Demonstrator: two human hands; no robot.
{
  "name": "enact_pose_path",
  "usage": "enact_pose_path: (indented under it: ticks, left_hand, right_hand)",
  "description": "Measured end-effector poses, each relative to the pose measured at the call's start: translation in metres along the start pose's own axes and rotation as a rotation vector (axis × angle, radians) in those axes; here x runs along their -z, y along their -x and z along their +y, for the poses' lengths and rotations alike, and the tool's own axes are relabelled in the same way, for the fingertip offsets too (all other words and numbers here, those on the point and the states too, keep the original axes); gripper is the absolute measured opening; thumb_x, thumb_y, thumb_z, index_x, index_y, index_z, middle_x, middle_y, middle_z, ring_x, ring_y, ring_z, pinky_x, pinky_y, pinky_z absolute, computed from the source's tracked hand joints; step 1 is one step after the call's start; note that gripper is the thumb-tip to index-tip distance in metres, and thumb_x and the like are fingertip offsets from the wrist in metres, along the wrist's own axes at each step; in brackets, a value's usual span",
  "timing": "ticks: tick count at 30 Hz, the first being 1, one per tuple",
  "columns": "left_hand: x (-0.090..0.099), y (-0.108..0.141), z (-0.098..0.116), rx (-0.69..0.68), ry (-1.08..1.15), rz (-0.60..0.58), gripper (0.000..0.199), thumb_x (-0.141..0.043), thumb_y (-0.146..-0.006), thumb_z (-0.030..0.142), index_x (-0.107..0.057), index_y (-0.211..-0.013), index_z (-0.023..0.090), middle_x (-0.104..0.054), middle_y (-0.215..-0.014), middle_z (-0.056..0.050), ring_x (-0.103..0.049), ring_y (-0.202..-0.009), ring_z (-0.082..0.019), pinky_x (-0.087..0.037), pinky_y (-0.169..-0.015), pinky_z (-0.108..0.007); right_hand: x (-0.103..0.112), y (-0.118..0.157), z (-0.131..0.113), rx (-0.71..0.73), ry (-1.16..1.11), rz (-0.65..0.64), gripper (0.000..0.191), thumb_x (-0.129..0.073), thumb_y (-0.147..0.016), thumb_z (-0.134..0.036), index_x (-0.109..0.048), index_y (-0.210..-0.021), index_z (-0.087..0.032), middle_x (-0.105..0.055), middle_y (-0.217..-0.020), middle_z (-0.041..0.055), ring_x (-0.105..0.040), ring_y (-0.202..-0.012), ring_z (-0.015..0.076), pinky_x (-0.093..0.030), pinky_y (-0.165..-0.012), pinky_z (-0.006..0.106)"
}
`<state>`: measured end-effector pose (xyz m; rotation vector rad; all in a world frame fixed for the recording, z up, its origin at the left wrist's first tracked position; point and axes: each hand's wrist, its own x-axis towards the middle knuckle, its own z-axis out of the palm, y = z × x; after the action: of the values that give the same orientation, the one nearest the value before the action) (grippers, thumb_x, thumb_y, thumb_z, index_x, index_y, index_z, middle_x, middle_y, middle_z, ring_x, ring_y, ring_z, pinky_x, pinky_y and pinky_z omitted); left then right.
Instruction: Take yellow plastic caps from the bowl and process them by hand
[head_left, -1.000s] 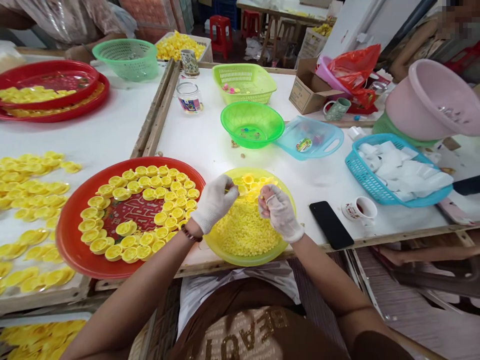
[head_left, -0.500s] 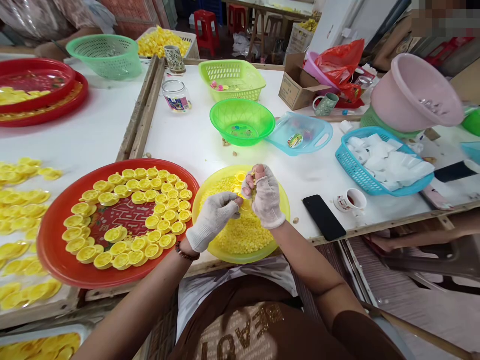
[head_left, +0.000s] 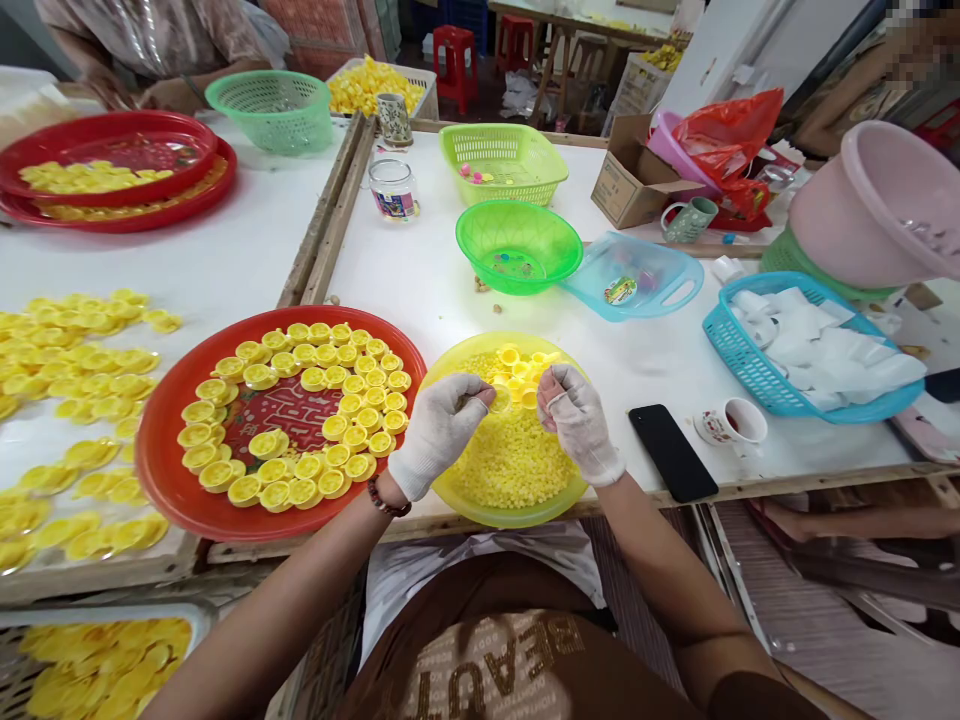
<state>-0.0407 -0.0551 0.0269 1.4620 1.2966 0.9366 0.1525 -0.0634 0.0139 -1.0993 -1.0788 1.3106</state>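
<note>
My left hand (head_left: 442,430), in a white glove with bare fingertips, pinches a yellow round piece (head_left: 498,398) by its edge over the yellow basin (head_left: 574,500). My right hand (head_left: 576,420), gloved the same way, has its fingertips pressed together a little to the right; what they hold, if anything, is too small to tell. Small yellow beads (head_left: 514,465) fill the basin, and several yellow cups (head_left: 525,372) lie on them at the back. To the left, a red tray (head_left: 161,440) bears rows of round yellow pieces (head_left: 304,492).
A black phone (head_left: 673,452) and a cup (head_left: 731,424) lie to the right, before a blue basket (head_left: 750,370) of white pieces. Behind the basin stand a green bowl (head_left: 517,245) and a blue tray (head_left: 637,272). At the back left a person's hands (head_left: 142,95) are near red trays (head_left: 112,215).
My hands have moved apart, uncovering more yellow cups in the basin. The right hand has lowered from its raised position. The whole view has shifted, with the table's things now farther right.
</note>
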Motion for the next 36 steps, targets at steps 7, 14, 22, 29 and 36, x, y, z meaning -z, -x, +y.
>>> enact_pose_path:
  ticks: [7, 14, 22, 29, 36]
  left_hand:
    - [0.000, 0.000, 0.000, -0.028, -0.001, -0.006, 0.027, -0.059, -0.087, 0.040, -0.069, -0.081, 0.015, -0.066, -0.074, -0.003, -0.060, -0.070, -0.016, -0.048, -0.065, -0.026]
    - [-0.006, 0.000, 0.000, -0.126, -0.110, -0.060, 0.022, -0.057, -0.087, 0.033, -0.069, -0.079, 0.016, -0.069, -0.079, -0.003, -0.061, -0.076, -0.016, -0.048, -0.072, -0.026]
    - [0.007, 0.005, -0.003, 0.047, 0.021, -0.022, 0.028, -0.060, -0.088, 0.042, -0.067, -0.079, 0.016, -0.068, -0.070, -0.004, -0.066, -0.068, -0.017, -0.051, -0.066, -0.027]
    - [0.117, 0.011, -0.030, 0.057, -0.605, 0.429, 0.027, -0.053, -0.089, 0.037, -0.063, -0.073, 0.017, -0.065, -0.070, -0.004, -0.061, -0.070, -0.018, -0.043, -0.066, -0.028]
    - [0.208, 0.014, -0.085, 0.422, -1.029, 0.535, 0.023, -0.052, -0.084, 0.034, -0.065, -0.075, 0.017, -0.066, -0.081, -0.013, -0.059, -0.076, -0.027, -0.037, -0.066, -0.034]
  right_hand:
    - [0.012, 0.009, -0.003, 0.134, 0.700, -0.191, 0.018, -0.066, -0.089, -0.035, -0.057, -0.097, -0.022, -0.054, -0.072, -0.0038, -0.047, -0.063, 0.0130, -0.038, -0.063, 0.028]
    - [-0.001, 0.003, -0.004, 0.153, 0.598, -0.255, 0.013, -0.061, -0.092, -0.035, -0.055, -0.095, -0.023, -0.053, -0.075, -0.0030, -0.047, -0.067, 0.0138, -0.039, -0.065, 0.029]
    - [0.013, 0.005, -0.005, 0.120, 0.595, -0.232, 0.012, -0.050, -0.097, -0.030, -0.059, -0.095, -0.022, -0.058, -0.077, -0.0004, -0.053, -0.069, 0.0148, -0.043, -0.065, 0.029]
    - [0.034, 0.020, 0.004, 0.328, 1.026, -0.318, 0.016, -0.050, -0.096, -0.026, -0.065, -0.100, -0.023, -0.072, -0.095, 0.0079, -0.067, -0.086, 0.0250, -0.053, -0.078, 0.041]
    - [0.030, 0.030, 0.009, 0.536, 1.234, -0.299, 0.023, -0.051, -0.096, -0.023, -0.066, -0.114, -0.020, -0.071, -0.114, 0.0117, -0.067, -0.104, 0.0297, -0.056, -0.090, 0.047]
